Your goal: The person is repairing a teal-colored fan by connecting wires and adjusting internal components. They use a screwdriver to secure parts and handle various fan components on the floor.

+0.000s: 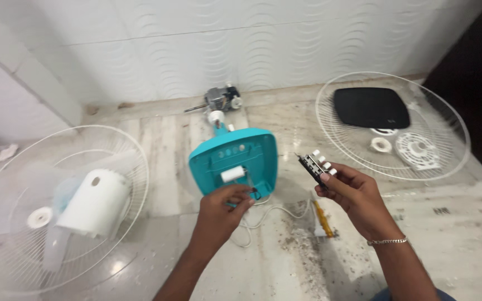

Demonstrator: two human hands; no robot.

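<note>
A turquoise fan base [234, 159] stands tipped up on the marble floor, its hollow underside facing me, with a small white cylinder inside. My left hand [224, 207] pinches something small at the base's lower edge, where thin wires come out. My right hand [348, 192] holds a black switch block with white push buttons [316, 164] up, to the right of the base. A white cord [263, 218] trails on the floor between my hands.
A fan motor [221, 99] lies by the tiled wall. A wire guard [393, 124] at right holds a black plate and white rings. Another guard [62, 206] at left holds a white motor cover and clear blades. A yellow-handled screwdriver [322, 218] lies below my right hand amid dirt.
</note>
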